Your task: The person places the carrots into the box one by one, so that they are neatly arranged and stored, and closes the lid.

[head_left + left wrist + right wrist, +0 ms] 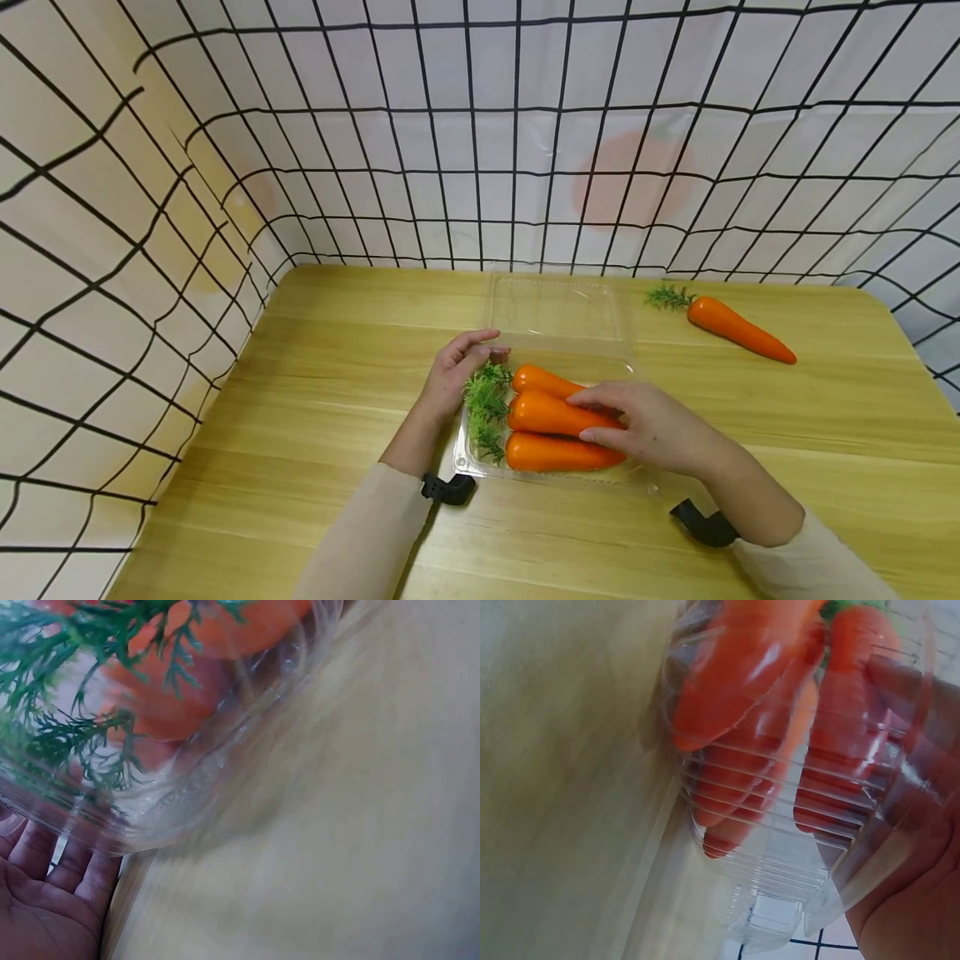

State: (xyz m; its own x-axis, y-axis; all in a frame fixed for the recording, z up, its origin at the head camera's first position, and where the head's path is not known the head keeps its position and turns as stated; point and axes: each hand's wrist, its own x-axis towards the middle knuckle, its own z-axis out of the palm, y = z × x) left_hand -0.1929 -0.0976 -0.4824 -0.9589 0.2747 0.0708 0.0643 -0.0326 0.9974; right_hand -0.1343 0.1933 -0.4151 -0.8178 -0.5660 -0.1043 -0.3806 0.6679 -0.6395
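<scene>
A clear plastic clamshell box [463, 463] lies with its lid hinged back. Three orange carrots lie side by side in it, their green leafy tops [487, 404] toward its left end. My right hand [652, 425] reaches over the box's right part and pinches the middle carrot [551, 413] between thumb and fingers; the carrot's tip is hidden under the hand. On the left, my left hand [450, 375] rests against the box's side with fingers extended. In the left wrist view, the left fingers [71, 862] touch the outside of the clear wall.
Another carrot [738, 329] with a green top lies apart at the back right of the wooden table [337, 400]. The raised lid [555, 308] lies toward the back. A black wire grid [517, 172] rises behind the table and on the left.
</scene>
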